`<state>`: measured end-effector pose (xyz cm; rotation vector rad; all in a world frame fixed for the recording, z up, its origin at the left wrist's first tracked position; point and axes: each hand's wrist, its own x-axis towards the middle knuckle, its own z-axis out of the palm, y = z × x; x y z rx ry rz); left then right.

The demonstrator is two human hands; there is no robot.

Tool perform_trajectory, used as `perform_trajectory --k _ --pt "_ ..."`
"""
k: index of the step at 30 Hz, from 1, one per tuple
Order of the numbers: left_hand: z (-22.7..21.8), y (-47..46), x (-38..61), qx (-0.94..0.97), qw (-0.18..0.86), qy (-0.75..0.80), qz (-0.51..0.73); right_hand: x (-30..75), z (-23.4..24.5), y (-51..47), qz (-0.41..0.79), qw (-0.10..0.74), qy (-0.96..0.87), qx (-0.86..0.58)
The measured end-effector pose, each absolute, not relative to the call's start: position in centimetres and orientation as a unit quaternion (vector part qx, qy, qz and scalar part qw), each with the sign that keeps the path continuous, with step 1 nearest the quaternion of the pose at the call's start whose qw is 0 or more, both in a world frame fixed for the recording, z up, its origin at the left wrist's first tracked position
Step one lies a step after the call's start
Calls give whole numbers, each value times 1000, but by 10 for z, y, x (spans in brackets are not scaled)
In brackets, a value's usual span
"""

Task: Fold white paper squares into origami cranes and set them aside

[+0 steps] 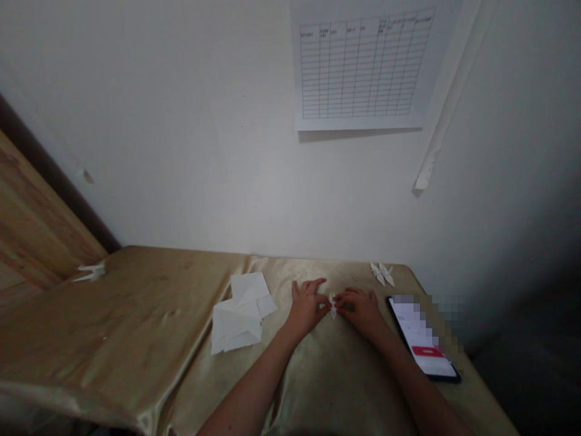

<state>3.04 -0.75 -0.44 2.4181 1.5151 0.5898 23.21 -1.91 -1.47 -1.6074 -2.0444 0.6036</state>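
Between my two hands is a small folded piece of white paper (333,307), pointed at its lower end. My left hand (308,303) pinches its left side with thumb and forefinger while the other fingers stretch away. From the right, my right hand (361,307) grips the same paper with its fingertips, which hide part of it. Two small folded paper figures with pointed wings, perhaps cranes (382,274), lie beyond my right hand near the back edge. Left of my left hand lie loose square sheets of white paper (236,324), overlapping and creased.
A phone (424,339) with a lit screen lies at the right, beside my right forearm. Shiny gold cloth (149,315) covers the table, with raised folds. White paper scraps (93,271) sit at the far left. A wall stands behind, bearing a printed table sheet (363,72).
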Motion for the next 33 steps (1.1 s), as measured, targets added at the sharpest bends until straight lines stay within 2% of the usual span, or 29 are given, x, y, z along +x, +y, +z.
perform_trajectory --k 11,21,33 --pt "4 -11 27 806 188 535 172 230 -18 -18 224 275 -736 -577" --pt "-6 -11 38 779 156 565 224 227 -21 -18 242 298 -716 -583" --pt "1 -12 35 764 154 594 203 229 -19 -20 123 266 -737 -609"
